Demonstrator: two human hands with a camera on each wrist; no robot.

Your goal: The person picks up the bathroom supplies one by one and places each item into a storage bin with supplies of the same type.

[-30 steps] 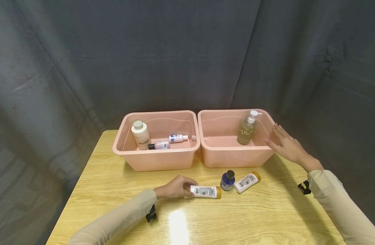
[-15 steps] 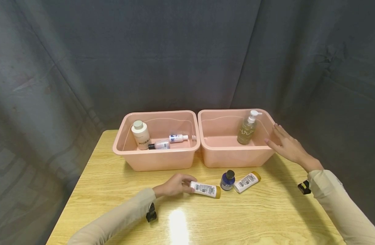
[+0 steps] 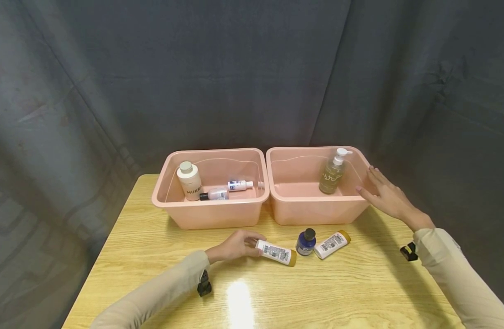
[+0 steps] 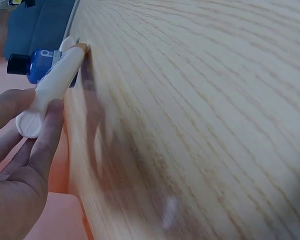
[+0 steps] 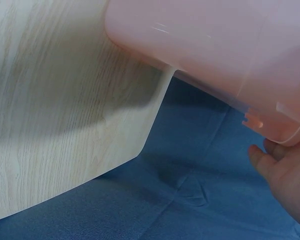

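White tube with a gold cap lies near the counter's front-middle, its flat end pinched in the left hand's grip; the right hand rests straight-fingered on the right pink bin's rim.

Left wrist view: fingers curl round the tube.

Right wrist view: fingertips touch the bin's rim.

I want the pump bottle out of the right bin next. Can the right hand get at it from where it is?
Probably yes. The right hand rests open on the right bin's outer rim, and the pump bottle stands upright just inside, alone in that bin. Nothing blocks the open top; the hand would only have to clear the rim.
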